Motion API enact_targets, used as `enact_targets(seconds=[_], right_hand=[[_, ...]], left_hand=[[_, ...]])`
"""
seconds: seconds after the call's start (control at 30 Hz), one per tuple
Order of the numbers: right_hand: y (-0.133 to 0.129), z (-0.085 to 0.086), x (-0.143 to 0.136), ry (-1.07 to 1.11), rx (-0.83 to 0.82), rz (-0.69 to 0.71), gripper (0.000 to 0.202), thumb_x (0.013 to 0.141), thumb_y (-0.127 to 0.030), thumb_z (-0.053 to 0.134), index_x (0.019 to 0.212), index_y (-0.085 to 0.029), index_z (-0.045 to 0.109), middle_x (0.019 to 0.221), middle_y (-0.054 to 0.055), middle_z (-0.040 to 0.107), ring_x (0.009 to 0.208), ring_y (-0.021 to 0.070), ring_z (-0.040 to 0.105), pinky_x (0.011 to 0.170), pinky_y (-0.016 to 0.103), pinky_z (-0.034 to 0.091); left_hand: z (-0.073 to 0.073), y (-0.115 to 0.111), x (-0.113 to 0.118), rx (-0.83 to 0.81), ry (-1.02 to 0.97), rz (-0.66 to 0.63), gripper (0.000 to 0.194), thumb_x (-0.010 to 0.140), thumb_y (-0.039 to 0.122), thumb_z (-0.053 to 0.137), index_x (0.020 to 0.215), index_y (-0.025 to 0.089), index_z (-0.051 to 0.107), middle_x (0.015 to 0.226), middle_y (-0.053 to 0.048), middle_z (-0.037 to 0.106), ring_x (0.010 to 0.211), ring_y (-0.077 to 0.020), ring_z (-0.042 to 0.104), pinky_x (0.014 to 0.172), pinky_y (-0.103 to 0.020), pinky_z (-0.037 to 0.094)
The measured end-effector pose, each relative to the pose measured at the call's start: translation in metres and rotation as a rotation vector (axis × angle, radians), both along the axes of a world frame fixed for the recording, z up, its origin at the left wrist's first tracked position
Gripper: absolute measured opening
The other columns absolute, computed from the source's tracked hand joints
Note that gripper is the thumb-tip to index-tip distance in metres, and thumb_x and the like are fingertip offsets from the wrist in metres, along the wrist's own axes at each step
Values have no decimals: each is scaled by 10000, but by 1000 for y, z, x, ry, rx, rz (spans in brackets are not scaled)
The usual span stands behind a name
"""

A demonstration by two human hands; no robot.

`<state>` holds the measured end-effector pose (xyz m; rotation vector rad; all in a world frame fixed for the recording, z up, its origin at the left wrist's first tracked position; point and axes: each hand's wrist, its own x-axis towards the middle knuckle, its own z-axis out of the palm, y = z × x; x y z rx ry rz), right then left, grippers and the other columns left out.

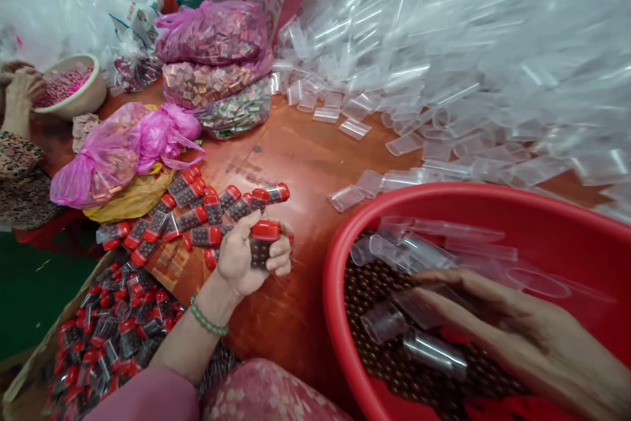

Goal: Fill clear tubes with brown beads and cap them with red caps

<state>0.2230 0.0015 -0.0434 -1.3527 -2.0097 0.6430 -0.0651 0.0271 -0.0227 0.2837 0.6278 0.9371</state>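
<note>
My left hand (254,255) is closed around a small clear tube (259,251) of dark brown balls with a red cap on top, held just above the table. Inside a large red basin (340,257), my right hand (513,322) reaches over the dark brown balls (377,286). Its fingers, a little blurred, close on a clear plastic tube (419,306). Other uncapped tubes (436,354) lie on the balls around it. Several filled, red-capped tubes (204,235) are scattered on the table beyond my left hand.
A box of capped tubes (118,335) stands at lower left. Clear empty tubes (444,112) pile up at the back right. Pink bags (211,33) of small packets sit at the back. At far left, another person's hands (22,89) are at a bowl (91,92) of pink balls.
</note>
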Motion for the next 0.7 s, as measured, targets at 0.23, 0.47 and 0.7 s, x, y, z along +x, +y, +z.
enact_targets(seconds=[0.23, 0.47, 0.7], right_hand=[[3, -15, -25, -21, -130, 82, 224, 921, -369, 524, 1007, -207, 651, 882, 62, 735, 759, 227, 716, 644, 358, 605], [-6, -10, -22, -64, -451, 134, 238, 897, -382, 485, 924, -202, 640, 893, 77, 718, 792, 217, 683, 712, 336, 557], [-9, -14, 2, -122, -630, -55, 272, 819, -440, 548, 911, -204, 647, 811, 53, 713, 738, 223, 652, 652, 329, 505]], left_hand=[[5, -1, -1, 193, 301, 33, 256, 879, 447, 379, 888, 207, 468, 527, 70, 374, 388, -70, 284, 413, -192, 293], [1, 12, -13, 442, 627, 175, 274, 889, 481, 373, 966, 228, 446, 557, 65, 418, 422, -92, 341, 442, -225, 304], [-16, 68, -34, 1149, 1926, 306, 312, 959, 390, 348, 1060, 170, 546, 940, -80, 618, 861, -211, 585, 800, -367, 443]])
